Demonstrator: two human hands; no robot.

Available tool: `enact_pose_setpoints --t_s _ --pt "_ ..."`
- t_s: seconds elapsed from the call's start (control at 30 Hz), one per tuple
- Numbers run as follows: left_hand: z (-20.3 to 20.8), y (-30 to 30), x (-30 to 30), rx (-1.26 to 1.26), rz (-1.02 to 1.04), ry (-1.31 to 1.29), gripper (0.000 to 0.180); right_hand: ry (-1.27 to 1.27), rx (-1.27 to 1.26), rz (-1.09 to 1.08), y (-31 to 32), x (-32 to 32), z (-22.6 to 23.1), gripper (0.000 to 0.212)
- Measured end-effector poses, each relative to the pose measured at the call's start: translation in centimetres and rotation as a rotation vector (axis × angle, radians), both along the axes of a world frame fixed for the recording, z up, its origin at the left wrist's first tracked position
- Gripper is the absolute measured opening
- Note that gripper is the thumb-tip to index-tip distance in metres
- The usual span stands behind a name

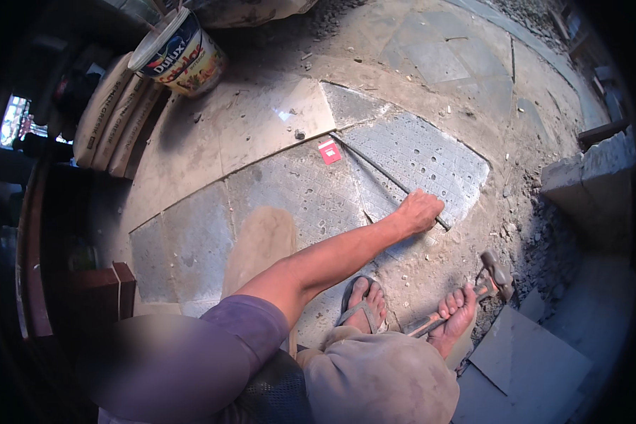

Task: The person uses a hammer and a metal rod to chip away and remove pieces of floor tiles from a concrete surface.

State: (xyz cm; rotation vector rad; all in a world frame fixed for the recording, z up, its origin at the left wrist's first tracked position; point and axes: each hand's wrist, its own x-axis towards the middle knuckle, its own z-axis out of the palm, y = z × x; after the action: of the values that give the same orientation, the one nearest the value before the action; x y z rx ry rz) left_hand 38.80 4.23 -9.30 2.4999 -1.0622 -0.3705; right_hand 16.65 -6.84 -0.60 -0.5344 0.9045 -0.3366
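My left hand (421, 210) is closed around a long thin dark metal rod (374, 167). The rod slants over grey pitted floor tiles (424, 159), and its far end lies at the seam beside a cream tile (275, 116). A short end of it pokes out past my fist. Low on the right, my right hand (457, 311) grips the handle of a hammer (499, 275), its metal head pointing away from me. A small red and white packet (329, 151) lies on the tiles near the rod's far end.
A paint bucket (184, 56) stands at the far left next to stacked sacks (116, 116). Loose grey tiles (530, 353) lie at the lower right. Rubble (544, 240) borders a concrete block (586, 169). My sandalled foot (364, 305) rests between my hands.
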Motion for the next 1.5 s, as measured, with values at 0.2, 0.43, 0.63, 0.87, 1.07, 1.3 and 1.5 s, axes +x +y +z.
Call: enact_pose_setpoints --t_s 0.2,0.43,0.63,0.87,1.07,1.3,1.5 --pt "-0.2 0.5 -0.2 -0.098 0.021 -0.05 0.009 0.112 -0.112 -0.231 3.0 3.6 0.4 0.032" --pt "-0.6 1.0 0.2 -0.079 0.022 -0.051 0.01 0.067 0.132 0.136 4.7 2.0 -0.3 0.027" --pt "0.1 0.7 0.1 -0.091 0.01 -0.009 0.01 -0.07 -0.065 -0.269 0.2 0.0 -3.6 0.022" --pt "0.0 1.1 -0.5 -0.031 -0.017 -0.01 0.011 -0.01 0.132 0.187 5.9 2.1 -3.3 0.01" --pt "-0.4 0.8 0.0 -0.04 -0.026 -0.015 0.012 0.014 -0.039 -0.033 3.5 1.2 -1.8 0.018" --pt "-1.0 1.2 0.0 -0.027 -0.025 -0.008 0.011 0.045 0.03 0.196 7.7 3.6 -2.2 0.013" --pt "-0.5 0.6 0.3 0.026 -0.033 0.026 0.013 0.0 -0.035 -0.018 3.7 0.9 -1.9 0.014"
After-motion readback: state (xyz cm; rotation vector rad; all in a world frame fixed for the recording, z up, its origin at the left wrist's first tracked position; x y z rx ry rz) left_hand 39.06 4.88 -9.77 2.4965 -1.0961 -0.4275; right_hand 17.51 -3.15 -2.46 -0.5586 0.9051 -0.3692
